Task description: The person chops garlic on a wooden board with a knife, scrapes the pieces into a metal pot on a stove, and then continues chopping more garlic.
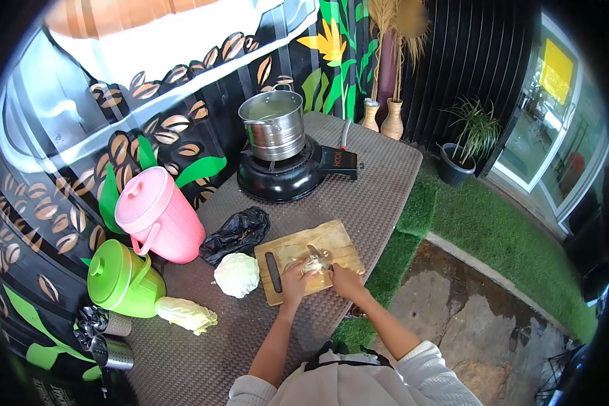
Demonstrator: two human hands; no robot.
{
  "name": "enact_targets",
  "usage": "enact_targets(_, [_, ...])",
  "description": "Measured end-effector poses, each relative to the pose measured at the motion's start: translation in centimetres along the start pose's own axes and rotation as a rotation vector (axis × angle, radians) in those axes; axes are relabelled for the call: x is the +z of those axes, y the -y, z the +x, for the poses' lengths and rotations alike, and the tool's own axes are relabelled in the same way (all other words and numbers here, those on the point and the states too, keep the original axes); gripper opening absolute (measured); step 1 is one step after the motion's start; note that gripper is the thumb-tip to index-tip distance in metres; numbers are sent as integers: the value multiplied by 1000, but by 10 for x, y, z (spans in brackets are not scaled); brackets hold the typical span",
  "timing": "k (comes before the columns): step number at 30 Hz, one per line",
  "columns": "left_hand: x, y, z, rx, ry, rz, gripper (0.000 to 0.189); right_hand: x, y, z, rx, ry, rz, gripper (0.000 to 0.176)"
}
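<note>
My right hand (346, 281) is closed around the handle of a knife (315, 252), whose blade lies over a wooden cutting board (345, 238). Small pale chopped pieces (312, 264) sit by the blade; their kind is too small to tell. My left hand (294, 282) rests on the board with fingers curled against these pieces, left of the knife. The board's dark handle slot is beside that hand. A round pale cabbage (237, 275) stands just left of the board, and a crumpled black plastic bag (236, 234) lies behind it.
A steel pot (273, 128) sits on a black portable gas stove (281, 179) at the back of the brown woven-pattern table (243, 338). Left are a pink lidded jug (162, 216), a green one (125, 281), a napa cabbage (186, 314) and a metal cup (112, 352).
</note>
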State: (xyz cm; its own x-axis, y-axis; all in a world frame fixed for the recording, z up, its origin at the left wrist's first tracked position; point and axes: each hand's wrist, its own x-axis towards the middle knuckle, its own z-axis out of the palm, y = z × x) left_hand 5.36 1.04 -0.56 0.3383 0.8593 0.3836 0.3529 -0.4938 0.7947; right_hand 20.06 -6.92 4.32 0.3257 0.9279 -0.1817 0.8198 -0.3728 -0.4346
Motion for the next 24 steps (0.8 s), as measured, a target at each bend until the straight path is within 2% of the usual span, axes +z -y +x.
enact_targets(1, [-1,1,1,-49,-23,-84,39,-7,0,2,-18,45,-3,30])
enact_targets(6, [-8,3,2,-7,73,-110,36,8,8,-17,-15,68,-61,31])
enact_targets(8, [-12,3,3,19,105,-113,34,39,8,-25,59,-118,-59,30])
enact_targets(10, [-15,5,3,-17,149,-151,29,39,10,-25,81,-82,-47,30])
enact_targets(12, [-13,9,5,-12,133,-162,28,34,11,-24,98,-42,-31,29])
enact_targets(15, [-10,11,1,-3,107,-157,25,8,7,-17,44,-16,0,29])
enact_targets(17, [-5,8,1,0,84,-147,24,-3,6,-16,-30,8,-84,26])
enact_targets(21, [-2,3,2,0,38,-78,21,24,5,-26,-17,-52,-49,28])
enact_targets(24, [3,7,5,1,23,-62,23,42,15,-32,93,-86,-110,27])
